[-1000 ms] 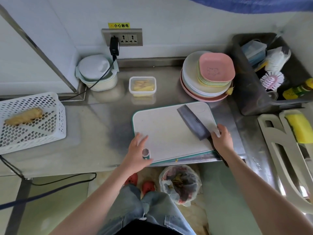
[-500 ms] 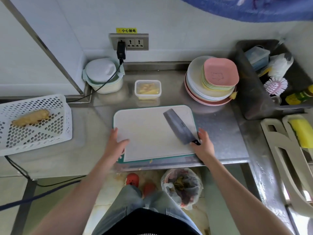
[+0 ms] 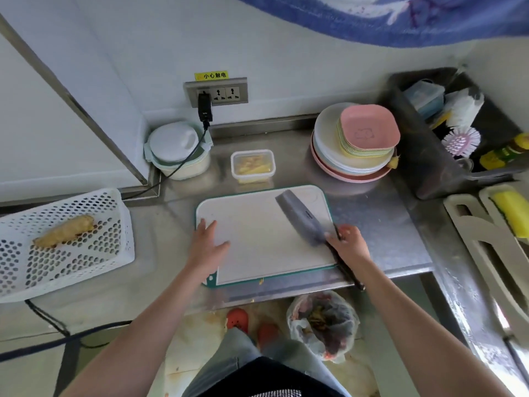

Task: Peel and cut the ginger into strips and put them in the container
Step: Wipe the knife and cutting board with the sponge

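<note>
Risk, knife: the knife (image 3: 305,222) lies flat on the board (image 3: 263,239), blade toward 11 o'clock, its dark handle past the board's 5 o'clock corner and over the worktop (image 3: 372,219) edge. A careless nudge could likely tip it to the floor, near the feet.
Risk, board: the board's near edge sits close to the worktop edge; a push from either hand could slide it off.
Risk, cord: a black cord runs from the socket over the lidded pot (image 3: 179,150) at 11 o'clock; a reach toward the basket might snag it.
Left grip: the left hand (image 3: 207,245) lies flat, fingers spread, on the board's 9 o'clock edge; released, holding nothing.
Right grip: the right hand (image 3: 346,245) is at the knife where blade meets handle; blur hides whether the fingers close round it, so it cannot be told.
Ginger: one unpeeled piece (image 3: 64,231) lies in the white basket (image 3: 65,262) at 9 o'clock, well apart from the board.
Container: the small clear tub (image 3: 253,165) at 12 o'clock, just beyond the board, holds yellow strips, no lid on it.
Bag: a plastic bag (image 3: 323,325) on the floor at 6 o'clock holds dark scraps.
Bin: the dark bin (image 3: 406,156) at 2 o'clock holds a brush, a bottle and a small box.
Stage: judged between pieces; the board is bare, the basket ginger not yet fetched.
</note>
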